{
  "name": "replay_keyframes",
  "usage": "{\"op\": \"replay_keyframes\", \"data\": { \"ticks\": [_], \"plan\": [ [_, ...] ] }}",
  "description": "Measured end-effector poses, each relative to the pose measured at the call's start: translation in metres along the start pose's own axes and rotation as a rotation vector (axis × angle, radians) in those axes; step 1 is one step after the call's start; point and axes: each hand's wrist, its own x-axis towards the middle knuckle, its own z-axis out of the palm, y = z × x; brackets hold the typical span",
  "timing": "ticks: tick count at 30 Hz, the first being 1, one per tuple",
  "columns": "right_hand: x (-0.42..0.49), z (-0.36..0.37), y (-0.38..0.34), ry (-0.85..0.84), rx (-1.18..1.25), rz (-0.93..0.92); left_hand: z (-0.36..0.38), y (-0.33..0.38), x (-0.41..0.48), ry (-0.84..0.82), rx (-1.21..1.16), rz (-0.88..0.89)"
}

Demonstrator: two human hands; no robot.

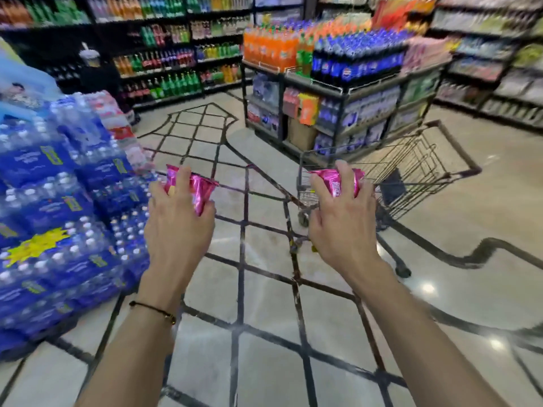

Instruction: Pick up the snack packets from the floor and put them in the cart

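My left hand (176, 227) grips a shiny pink snack packet (201, 189), held up above the floor. My right hand (340, 221) grips a second pink snack packet (335, 180) at about the same height. The wire shopping cart (411, 171) stands just beyond and to the right of my right hand, its basket open at the top. The right packet sits close to the cart's near left corner. The cart's inside is mostly hidden by blur and my hand.
Stacked packs of blue water bottles (58, 215) rise at the left. A display island of soda bottles (338, 63) stands behind the cart. Drink shelves (164, 69) line the back wall. The tiled floor (264, 333) with dark lines spreads below my arms.
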Motion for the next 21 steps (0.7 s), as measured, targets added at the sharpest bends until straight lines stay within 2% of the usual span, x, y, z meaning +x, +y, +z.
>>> {"op": "replay_keyframes", "data": {
  "ticks": [9,21],
  "plan": [
    [0.047,0.028,0.152,-0.029,-0.059,0.279,0.122,0.140,0.055,-0.126,-0.084,0.245],
    [0.234,0.106,0.248,-0.065,-0.114,0.380,0.293,0.253,0.228,-0.272,-0.202,0.392]
  ]
}}
